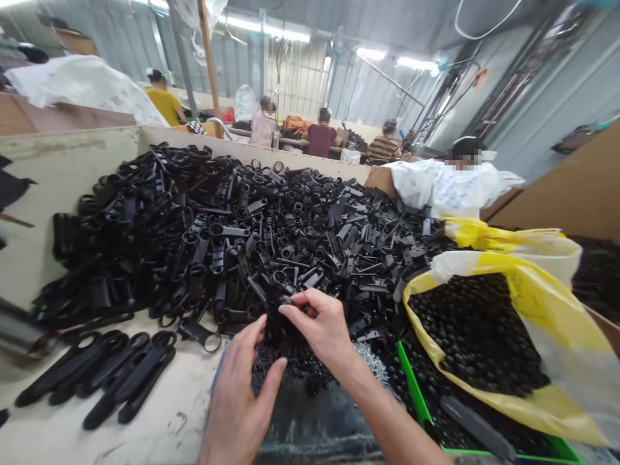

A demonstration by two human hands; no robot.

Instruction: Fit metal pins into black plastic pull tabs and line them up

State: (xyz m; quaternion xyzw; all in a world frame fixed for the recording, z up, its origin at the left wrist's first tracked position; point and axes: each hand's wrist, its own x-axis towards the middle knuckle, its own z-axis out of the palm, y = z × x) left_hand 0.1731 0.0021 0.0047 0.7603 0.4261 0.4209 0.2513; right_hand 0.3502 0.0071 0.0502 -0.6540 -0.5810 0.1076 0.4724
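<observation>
Hovering: left hand (245, 387), thumb spread wide; right hand (323, 326), fingertips close together, hold unclear | black ring-ended parts (233, 230), heaped just beyond both | likely light, stiff, slick; best taken mid-shank.

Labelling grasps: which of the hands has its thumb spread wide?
The left hand: its thumb stands apart from its fingers. The right hand has thumb and fingertips close together; whether they grip anything is unclear.

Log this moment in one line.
left hand: open | right hand: near black parts pile, grip unclear | yellow-white bag: open, small black pieces inside
</observation>
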